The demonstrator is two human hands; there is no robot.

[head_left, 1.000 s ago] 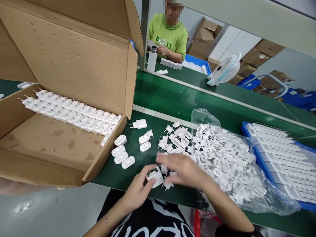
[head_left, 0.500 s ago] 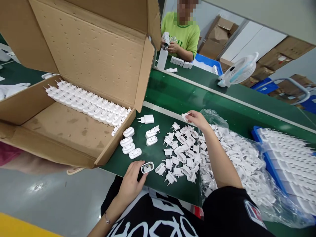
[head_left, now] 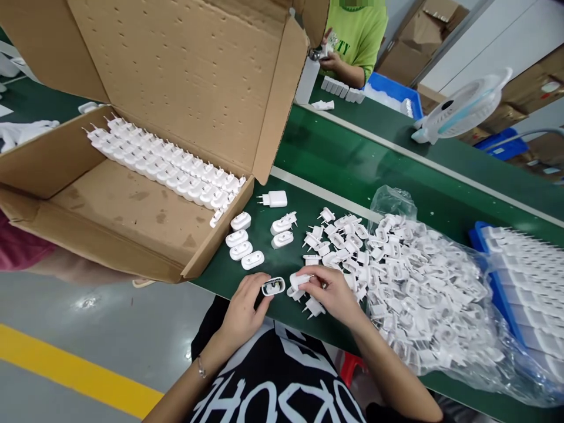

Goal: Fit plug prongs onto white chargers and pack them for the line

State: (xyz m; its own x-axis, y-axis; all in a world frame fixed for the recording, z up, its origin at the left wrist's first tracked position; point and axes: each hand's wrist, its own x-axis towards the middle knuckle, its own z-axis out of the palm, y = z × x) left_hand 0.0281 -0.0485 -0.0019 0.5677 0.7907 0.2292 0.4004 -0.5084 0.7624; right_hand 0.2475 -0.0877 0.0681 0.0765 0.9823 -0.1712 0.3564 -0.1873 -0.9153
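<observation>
My left hand (head_left: pixel 247 305) is closed on a white charger housing (head_left: pixel 274 286) whose open end faces up and shows parts inside. Close by on its right, my right hand (head_left: pixel 330 291) pinches a white plug cap (head_left: pixel 298 280); a small gap separates the two pieces. Beyond my left hand, several closed white chargers (head_left: pixel 241 251) stand on the green table (head_left: pixel 247 288). Another charger (head_left: pixel 274 199) lies on its side with its pins to the left. A loose heap of plug caps (head_left: pixel 348 235) spreads beyond my right hand.
An open cardboard box (head_left: pixel 189 267) at the left holds rows of chargers. A clear plastic bag (head_left: pixel 440 294) full of caps lies on the right, beside a blue tray (head_left: pixel 506 299) of white pieces. Across the table, a person in green (head_left: pixel 359 41) works near a fan (head_left: pixel 462 106).
My right hand has come from the far edge of the cap heap back toward my left hand, carrying a plug cap. The left hand keeps its charger housing. The view has shifted.
</observation>
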